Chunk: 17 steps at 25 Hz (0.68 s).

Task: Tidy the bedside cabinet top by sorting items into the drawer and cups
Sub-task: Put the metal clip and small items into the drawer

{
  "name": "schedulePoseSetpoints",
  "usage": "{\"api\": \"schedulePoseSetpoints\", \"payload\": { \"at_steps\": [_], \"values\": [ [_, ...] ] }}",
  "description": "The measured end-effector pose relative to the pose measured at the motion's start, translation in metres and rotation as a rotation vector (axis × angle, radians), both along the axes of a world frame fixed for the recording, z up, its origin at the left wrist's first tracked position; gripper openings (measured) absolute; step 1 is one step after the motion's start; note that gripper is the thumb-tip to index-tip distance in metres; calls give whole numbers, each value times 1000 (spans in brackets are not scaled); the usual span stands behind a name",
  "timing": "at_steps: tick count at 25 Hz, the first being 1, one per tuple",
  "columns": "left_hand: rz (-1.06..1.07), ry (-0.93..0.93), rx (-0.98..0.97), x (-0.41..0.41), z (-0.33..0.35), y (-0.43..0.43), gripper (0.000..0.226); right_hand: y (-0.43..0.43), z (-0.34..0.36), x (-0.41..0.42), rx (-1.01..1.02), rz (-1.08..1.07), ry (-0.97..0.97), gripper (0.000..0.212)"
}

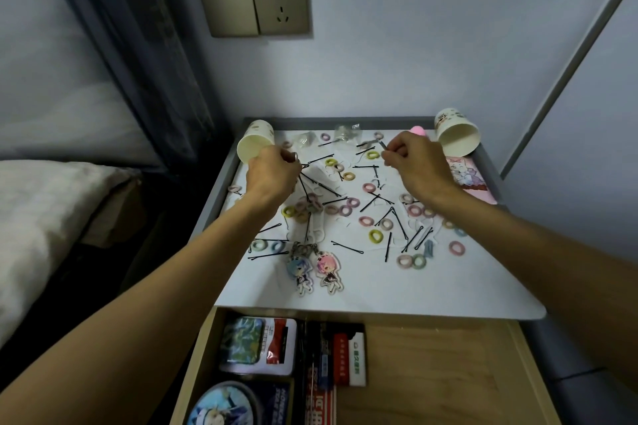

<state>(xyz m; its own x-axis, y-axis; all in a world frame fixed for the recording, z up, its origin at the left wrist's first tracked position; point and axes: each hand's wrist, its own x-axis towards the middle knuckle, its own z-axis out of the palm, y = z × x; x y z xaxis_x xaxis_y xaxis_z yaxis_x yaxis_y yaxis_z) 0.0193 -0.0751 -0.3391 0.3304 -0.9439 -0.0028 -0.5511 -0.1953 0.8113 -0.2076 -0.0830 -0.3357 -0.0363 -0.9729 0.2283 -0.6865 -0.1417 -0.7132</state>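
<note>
The white cabinet top [448, 286] is strewn with several black hairpins [347, 247] and pastel hair ties [375, 236]. Two anime keychains [312, 269] lie near its front edge. My left hand [272, 176] hovers over the back left, pinching a small ring-like item beside a paper cup [255, 145] tipped on its side. My right hand [419, 162] pinches a small dark pin at the back right, next to a second tipped cup [457, 136]. Below the top, the wooden drawer [442, 373] stands open.
The drawer holds tins and card boxes [276, 345] on its left side. A pink illustrated pouch [467, 176] lies at the right edge, with a pink object [418, 130] behind my right hand. A bed [41, 210] stands left; a wall socket [253, 2] is above.
</note>
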Motion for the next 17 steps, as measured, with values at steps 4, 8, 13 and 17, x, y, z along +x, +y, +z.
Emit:
{"api": "schedulePoseSetpoints", "payload": {
  "at_steps": [4,8,13,17],
  "values": [
    [-13,-5,-25,-4,3,-2,10,7,1,9,52,28,-188,7],
    [48,-27,-166,-1,12,-3,9,9,-3,8,132,30,-264,10],
    [-53,350,-41,-10,13,12,10,21,-4,14,183,59,-373,8],
    [-66,981,244,-16,22,63,10,53,9,38,92,123,-403,8]
  ]
}}
